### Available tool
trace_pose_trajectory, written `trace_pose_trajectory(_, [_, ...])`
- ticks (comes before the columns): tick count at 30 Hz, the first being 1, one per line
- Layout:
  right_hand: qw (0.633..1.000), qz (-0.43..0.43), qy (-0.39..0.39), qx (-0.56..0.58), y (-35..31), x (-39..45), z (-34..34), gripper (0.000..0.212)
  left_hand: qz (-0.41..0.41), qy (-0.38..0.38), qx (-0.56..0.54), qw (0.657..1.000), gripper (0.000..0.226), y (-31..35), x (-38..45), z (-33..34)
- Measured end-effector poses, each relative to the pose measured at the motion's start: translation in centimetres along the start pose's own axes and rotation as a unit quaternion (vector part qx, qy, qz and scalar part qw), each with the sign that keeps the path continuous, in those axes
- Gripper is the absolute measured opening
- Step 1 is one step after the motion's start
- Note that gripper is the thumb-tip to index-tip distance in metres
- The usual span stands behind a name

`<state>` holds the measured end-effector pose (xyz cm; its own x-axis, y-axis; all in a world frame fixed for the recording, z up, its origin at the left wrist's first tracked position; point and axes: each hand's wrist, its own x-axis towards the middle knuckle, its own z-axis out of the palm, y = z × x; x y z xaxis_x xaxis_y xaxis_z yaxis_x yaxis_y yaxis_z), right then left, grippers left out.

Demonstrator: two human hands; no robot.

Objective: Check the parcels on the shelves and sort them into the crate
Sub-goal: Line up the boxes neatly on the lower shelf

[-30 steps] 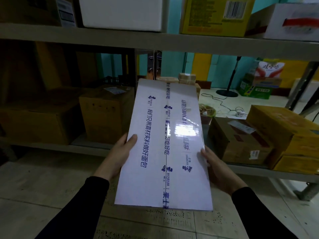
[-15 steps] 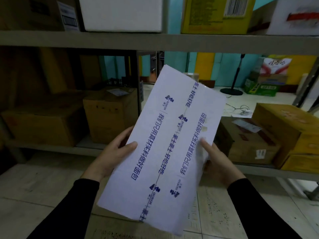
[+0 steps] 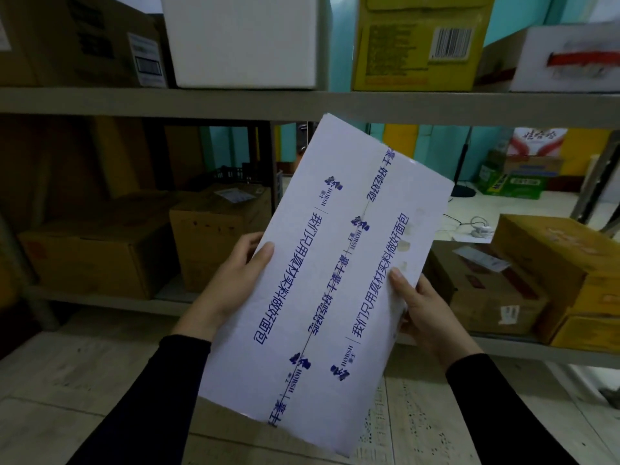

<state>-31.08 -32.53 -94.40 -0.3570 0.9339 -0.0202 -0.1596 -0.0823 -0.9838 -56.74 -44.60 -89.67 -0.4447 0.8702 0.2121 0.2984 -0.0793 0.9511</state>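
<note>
Here, both hands hold a white parcel (image 3: pixel 339 263) printed in blue, tilted toward one o'clock before the shelves (image 3: pixel 302 104). The left hand (image 3: pixel 231 290) grips its nine o'clock edge, thumb on the face; the right hand (image 3: pixel 426 313) clasps the three o'clock edge likewise.

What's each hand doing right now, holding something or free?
Left hand: holds the left edge of the white box, thumb on its face.
Right hand: holds the box's right edge, thumb on its face.
</note>
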Motion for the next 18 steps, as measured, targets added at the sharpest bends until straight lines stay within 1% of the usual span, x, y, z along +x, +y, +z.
trace_pose_trajectory(3, [1.0,-0.01,-0.002,0.0,-0.5,-0.3,-0.3,0.058,0.006,-0.007,0.017,1.0,0.037,0.8,0.5,0.4])
trace_pose_trajectory(6, [1.0,-0.02,-0.007,-0.012,-0.7,-0.3,-0.5,0.046,-0.004,-0.036,0.007,0.999,0.025,1.2,0.8,0.7])
trace_pose_trajectory(9, [1.0,-0.015,-0.018,-0.014,-0.8,0.0,-0.2,0.035,-0.026,-0.016,0.0,1.0,0.021,1.6,1.1,0.4])
trace_pose_trajectory(11, [0.999,-0.011,-0.031,-0.017,-1.1,0.4,0.0,0.032,-0.052,0.0,0.003,0.999,0.031,2.2,1.7,0.2])
trace_pose_trajectory(14, [0.998,-0.01,-0.055,-0.031,-1.4,1.1,0.2,0.038,-0.09,-0.005,-0.004,0.996,0.037,3.4,2.6,0.5])
trace_pose_trajectory(16, [0.997,-0.014,-0.063,-0.034,-1.1,1.8,0.1,0.045,-0.089,0.015,-0.017,0.996,0.037,4.3,3.1,0.8])
trace_pose_trajectory(18, [0.995,-0.021,-0.085,-0.041,-0.9,2.1,0.1,0.041,-0.095,0.046,-0.04,0.994,0.048,5.2,3.4,0.9])
